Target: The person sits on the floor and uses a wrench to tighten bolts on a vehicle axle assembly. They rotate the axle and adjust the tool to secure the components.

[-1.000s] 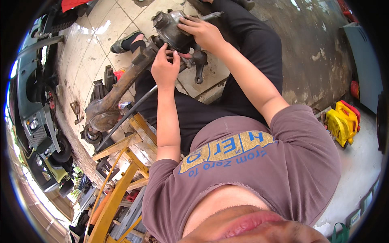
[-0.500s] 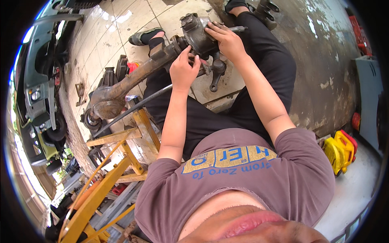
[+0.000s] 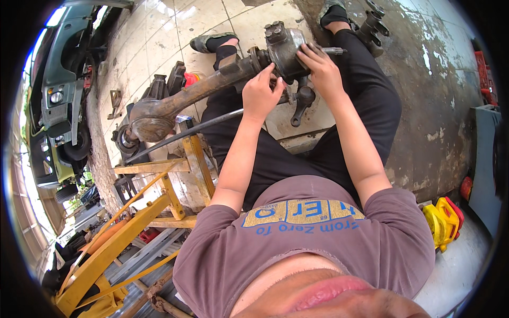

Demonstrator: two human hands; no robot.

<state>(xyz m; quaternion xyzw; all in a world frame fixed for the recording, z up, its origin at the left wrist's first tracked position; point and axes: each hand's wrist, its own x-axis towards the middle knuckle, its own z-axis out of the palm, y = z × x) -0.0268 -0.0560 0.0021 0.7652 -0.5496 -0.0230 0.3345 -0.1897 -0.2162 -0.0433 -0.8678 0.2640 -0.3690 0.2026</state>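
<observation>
A long rusty vehicle axle [image 3: 212, 87] slants up from the left, with a round differential bulge [image 3: 151, 123] near its lower end. At its upper right end sits a greasy steering knuckle housing [image 3: 286, 53]. My right hand [image 3: 324, 71] lies on the housing's right side, fingers stretched out over the metal. Close to the flange below the housing is my left hand [image 3: 261, 93], its fingers curled; whatever they hold is hidden. A steering arm [image 3: 303, 103] with a round eye hangs between my hands. A long tie rod [image 3: 201, 127] runs below the axle.
A yellow frame [image 3: 199, 167] stands at my left, beside the axle. My legs [image 3: 360, 85] spread around the work. Another metal part [image 3: 374, 29] lies beyond my right foot. A yellow jug [image 3: 441, 223] is at my right; a vehicle [image 3: 55, 106] stands far left.
The whole view has shifted, so the axle and hands appear farther right and slightly lower. Both hands keep nearly the same places at the housing.
</observation>
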